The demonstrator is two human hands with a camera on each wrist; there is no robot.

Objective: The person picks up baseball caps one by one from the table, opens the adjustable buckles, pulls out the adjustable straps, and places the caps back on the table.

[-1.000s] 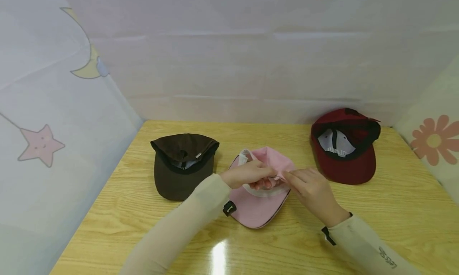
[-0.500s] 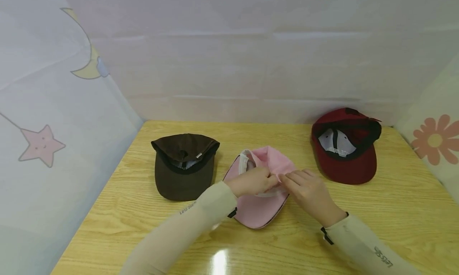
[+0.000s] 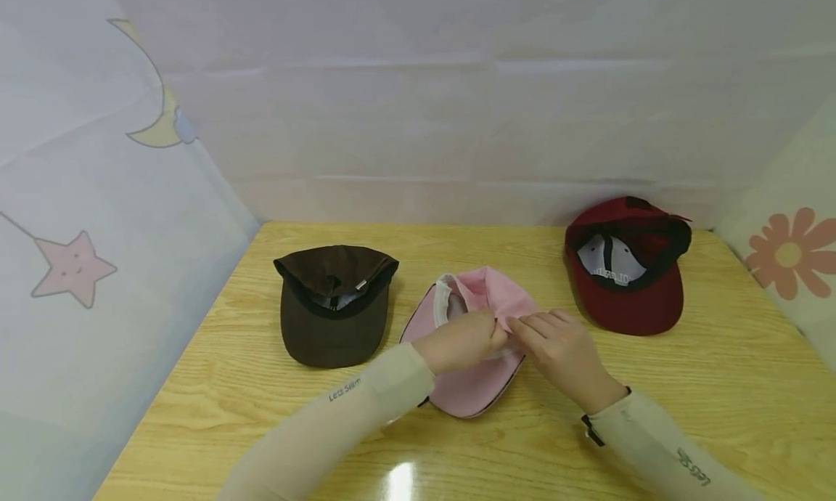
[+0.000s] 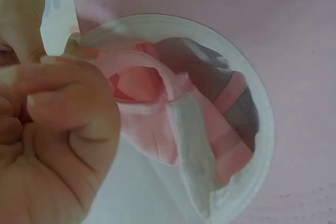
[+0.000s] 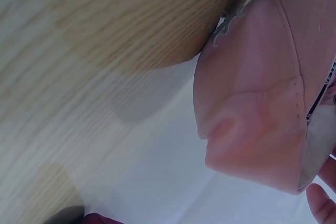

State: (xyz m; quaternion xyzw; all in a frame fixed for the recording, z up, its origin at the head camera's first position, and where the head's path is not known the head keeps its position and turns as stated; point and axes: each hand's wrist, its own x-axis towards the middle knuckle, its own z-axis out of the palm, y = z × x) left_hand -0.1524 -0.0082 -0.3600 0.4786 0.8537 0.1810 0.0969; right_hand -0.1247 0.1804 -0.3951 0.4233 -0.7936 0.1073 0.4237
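Observation:
A pink baseball cap (image 3: 473,393) lies upturned mid-table in the head view, brim toward me, its white sweatband and lining showing. My left hand (image 3: 465,341) reaches over the brim, fingers curled, and pinches the cap's back edge. From the right, my right hand (image 3: 563,352) grips the same edge close beside it, fingertips at the pink cloth. The left wrist view shows my curled left fingers (image 4: 68,103) beside the cap's opening; the pinched edge is hidden behind them. In the right wrist view the crown (image 5: 252,114) bulges outward, with fingertips (image 5: 320,205) at its rim.
A dark brown cap (image 3: 336,334) lies upturned to the left of the pink one. At the back right is a dark red cap (image 3: 643,308), also showing its inside. The wooden table (image 3: 215,414) meets a pale printed backdrop (image 3: 405,123) behind.
My left hand has moved slightly right and down, its fingers now curled under at the cap's edge. My right hand stays almost in place; the cap has barely moved.

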